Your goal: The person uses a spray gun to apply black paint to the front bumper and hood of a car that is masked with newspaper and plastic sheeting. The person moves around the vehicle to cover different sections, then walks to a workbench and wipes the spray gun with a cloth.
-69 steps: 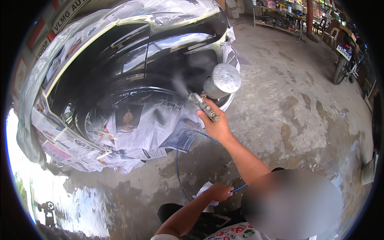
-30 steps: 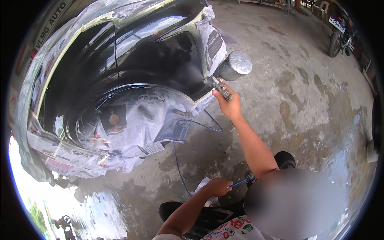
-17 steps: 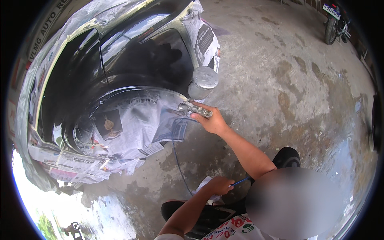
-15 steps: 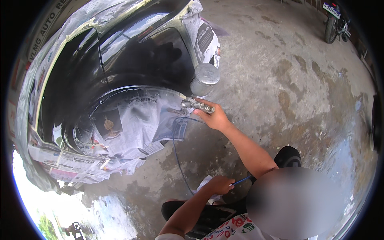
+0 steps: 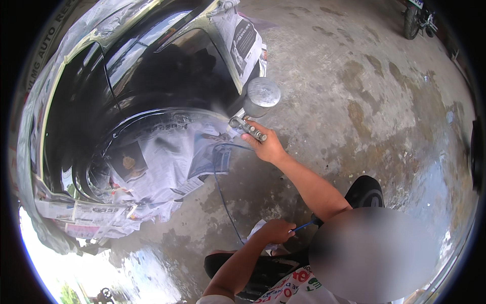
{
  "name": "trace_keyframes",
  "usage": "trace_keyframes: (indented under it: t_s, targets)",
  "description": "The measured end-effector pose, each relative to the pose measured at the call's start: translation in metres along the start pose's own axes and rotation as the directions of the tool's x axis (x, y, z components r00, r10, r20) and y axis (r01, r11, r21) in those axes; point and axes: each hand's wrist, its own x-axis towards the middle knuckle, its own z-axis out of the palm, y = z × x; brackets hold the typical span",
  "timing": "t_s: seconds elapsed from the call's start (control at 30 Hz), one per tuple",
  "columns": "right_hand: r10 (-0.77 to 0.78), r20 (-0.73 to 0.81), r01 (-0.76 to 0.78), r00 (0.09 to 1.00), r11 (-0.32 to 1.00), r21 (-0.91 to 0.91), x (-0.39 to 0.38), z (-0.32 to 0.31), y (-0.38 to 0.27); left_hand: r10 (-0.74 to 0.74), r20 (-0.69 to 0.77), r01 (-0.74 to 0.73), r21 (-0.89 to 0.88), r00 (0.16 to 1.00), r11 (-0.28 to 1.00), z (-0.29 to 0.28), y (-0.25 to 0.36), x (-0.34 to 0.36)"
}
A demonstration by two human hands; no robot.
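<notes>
Head view: gripping a metal spray gun (image 5: 248, 129) in the right hand (image 5: 268, 146), fingers wrapped around it and thumb against the near side, most of the handle hidden by the hand. Held near the lower right corner of a glossy black car panel (image 5: 167, 83), with nozzle (image 5: 234, 121) toward the panel and a faint haze just off it. Topped on the far side by a round silver cup (image 5: 263, 95), slightly tilted. Likely stiff and fairly heavy, pulling toward the cup, more so if full; cannot tell how full. Perhaps slippery where wet; best held by the handle, clear of nozzle and cup. Closed around a blue hose (image 5: 305, 226) with the left hand (image 5: 277, 231), lower down, near the lap; just beside a crumpled white cloth (image 5: 257, 229), cannot tell whether held too. Probably light and bendy, the hose, though springy enough to tug; best held along a slack stretch. Probably easily torn, the newspaper (image 5: 164, 157) across the curved opening; likely easily marked, the black panel, so best not touched
</notes>
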Motion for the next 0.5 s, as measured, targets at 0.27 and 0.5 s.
trace_keyframes:
  t_s: [0.27, 0.5]
  targets:
    - [-0.045, -0.138, 0.04, 0.989, 0.998, -0.044, 0.026, -0.014, 0.039, 0.02, 0.012, -0.02, -0.002, 1.0, 1.0, 0.003, -0.002, 0.0]
    - [0.168, -0.171, -0.198, 0.971, 0.965, -0.174, 0.009, -0.005, 0.032, 0.015, 0.055, -0.017, 0.024, 0.998, 1.0, 0.004, 0.0, 0.0]
